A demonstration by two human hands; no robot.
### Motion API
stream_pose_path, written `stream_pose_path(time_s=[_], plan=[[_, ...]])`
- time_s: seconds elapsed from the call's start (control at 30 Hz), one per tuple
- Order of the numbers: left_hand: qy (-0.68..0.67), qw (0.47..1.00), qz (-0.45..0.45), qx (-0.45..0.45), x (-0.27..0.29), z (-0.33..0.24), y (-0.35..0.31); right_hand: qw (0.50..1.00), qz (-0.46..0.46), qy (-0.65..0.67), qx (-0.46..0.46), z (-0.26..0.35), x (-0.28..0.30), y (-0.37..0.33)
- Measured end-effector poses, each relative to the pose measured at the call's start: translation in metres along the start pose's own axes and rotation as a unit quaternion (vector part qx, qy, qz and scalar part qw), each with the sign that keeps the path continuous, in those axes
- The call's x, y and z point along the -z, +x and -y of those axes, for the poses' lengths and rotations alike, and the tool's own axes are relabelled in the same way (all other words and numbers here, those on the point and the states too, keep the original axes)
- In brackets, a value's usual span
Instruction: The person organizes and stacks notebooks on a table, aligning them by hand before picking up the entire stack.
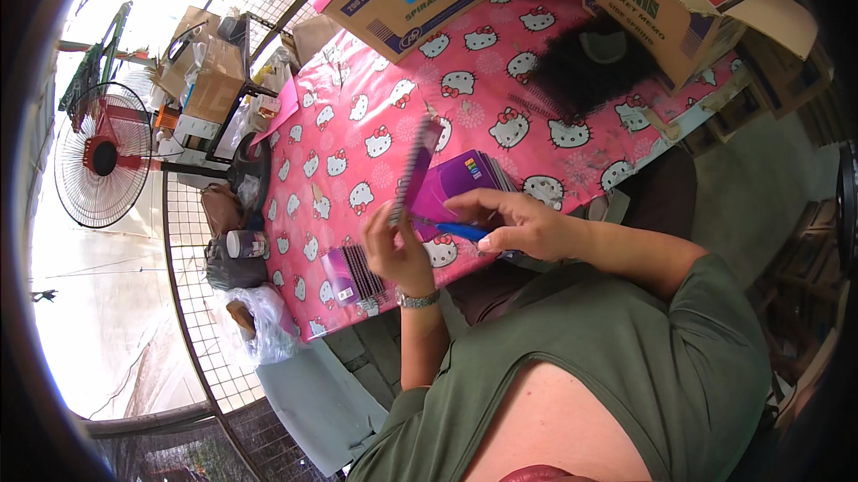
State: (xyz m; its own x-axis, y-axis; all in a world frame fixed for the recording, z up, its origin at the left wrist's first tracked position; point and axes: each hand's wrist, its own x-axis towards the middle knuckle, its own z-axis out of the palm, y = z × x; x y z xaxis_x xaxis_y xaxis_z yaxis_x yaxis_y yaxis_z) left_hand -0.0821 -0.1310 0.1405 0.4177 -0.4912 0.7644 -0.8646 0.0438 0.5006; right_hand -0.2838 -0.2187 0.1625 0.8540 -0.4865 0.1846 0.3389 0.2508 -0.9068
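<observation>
My left hand point(399, 254), with a watch at its wrist, grips a thin spiral notebook point(416, 165) that it holds tilted up on edge above the table. In my right hand point(523, 221) is a blue-handled tool point(460, 232), its thin front end pointing at the lower end of the notebook's coil. The tool's exact kind is hard to make out. Just behind my hands lies a stack of purple notebooks point(458, 180). Left of my left wrist, near the table's front edge, is another pile of spiral notebooks point(353, 274), coils showing.
A pink patterned cloth point(375, 142) covers the table. Large cardboard boxes point(416, 0) point(652, 4) stand along the back, with a black heap of what look like coils point(590, 71) nearby. At left are a fan point(103, 156), a jar point(246, 243) and a plastic bag point(268, 326).
</observation>
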Motion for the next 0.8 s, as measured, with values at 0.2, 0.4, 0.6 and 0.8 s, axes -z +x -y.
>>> stream_pose_path(time_s=[0.2, 0.4, 0.6, 0.8], plan=[[-0.175, 0.893, -0.066, 0.410, 0.043, 0.099, -0.034, 0.818, -0.279, -0.502, 0.014, -0.076, 0.105, -0.026], [0.338, 0.873, 0.121, 0.330, 0.042, 0.140, -0.088, 0.734, -0.213, -0.643, -0.047, -0.132, 0.142, -0.021], [0.072, 0.958, 0.247, -0.123, 0.011, -0.005, 0.020, 0.628, -0.270, -0.728, -0.051, -0.119, 0.202, 0.039], [0.123, 0.855, 0.453, -0.222, 0.002, -0.043, 0.021, 0.784, -0.307, -0.540, 0.020, -0.090, 0.203, 0.043]])
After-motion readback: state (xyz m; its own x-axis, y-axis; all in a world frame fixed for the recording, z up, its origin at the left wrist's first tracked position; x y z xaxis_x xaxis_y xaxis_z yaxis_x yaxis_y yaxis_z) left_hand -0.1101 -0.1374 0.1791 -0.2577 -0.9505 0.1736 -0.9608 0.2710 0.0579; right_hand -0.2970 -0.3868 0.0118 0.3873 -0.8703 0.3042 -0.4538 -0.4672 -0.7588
